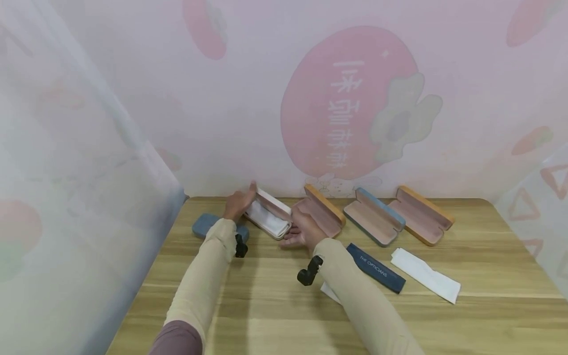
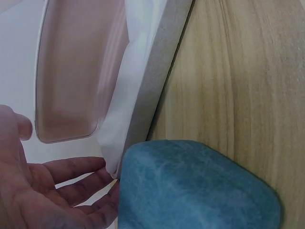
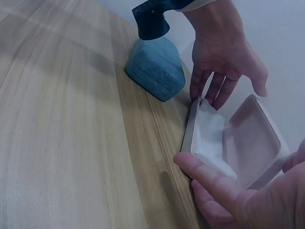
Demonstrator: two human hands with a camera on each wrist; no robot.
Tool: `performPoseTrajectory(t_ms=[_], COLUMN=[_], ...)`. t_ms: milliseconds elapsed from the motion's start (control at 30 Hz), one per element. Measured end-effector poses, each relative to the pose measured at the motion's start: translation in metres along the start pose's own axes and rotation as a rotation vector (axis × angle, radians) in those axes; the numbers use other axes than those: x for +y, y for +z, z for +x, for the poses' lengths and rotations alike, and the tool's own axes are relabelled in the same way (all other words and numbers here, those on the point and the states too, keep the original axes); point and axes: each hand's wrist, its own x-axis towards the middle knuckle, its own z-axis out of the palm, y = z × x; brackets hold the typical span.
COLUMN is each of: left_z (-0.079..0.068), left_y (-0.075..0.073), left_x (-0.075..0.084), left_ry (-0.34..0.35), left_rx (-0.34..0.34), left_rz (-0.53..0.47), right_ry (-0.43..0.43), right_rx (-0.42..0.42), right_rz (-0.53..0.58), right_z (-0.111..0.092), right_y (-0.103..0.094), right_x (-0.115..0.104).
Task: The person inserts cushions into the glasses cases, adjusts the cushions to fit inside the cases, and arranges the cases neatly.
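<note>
We read "THE OPTICIANS" on navy cloth (image 1: 376, 268) right of the right hand (image 1: 304, 229), unclear characters (image 1: 343, 114) on wall (image 1: 244, 123) beyond

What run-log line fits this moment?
item: open white oblong case; left fingers: at left end; right fingers: at right end; inside: folded white cloth; nearby: closed blue oblong case

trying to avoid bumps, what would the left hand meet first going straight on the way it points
Likely the end of the open white case with the white cloth inside; the left hand seems to touch it, though exact contact is unclear.
</note>
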Motion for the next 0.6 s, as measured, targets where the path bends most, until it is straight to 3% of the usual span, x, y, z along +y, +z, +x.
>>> performPoseTrajectory(t_ms=[333, 600], left_z=[-0.0033, -0.0024], left_y=[0.0018, -0.0012], left_x=[-0.0016, -0.001], left_ry=[0.029, 0.043], left_rx=[0.062, 0.106], left_rz=[-0.07, -0.023], right_ry=[0.001, -0.094], right_rx=[0.047, 0.121], right_rz=[0.055, 0.017], right_z=[0.0063, 0.0088], right_y=[0.0012, 0.0047], right_x=[0.0016, 0.0031])
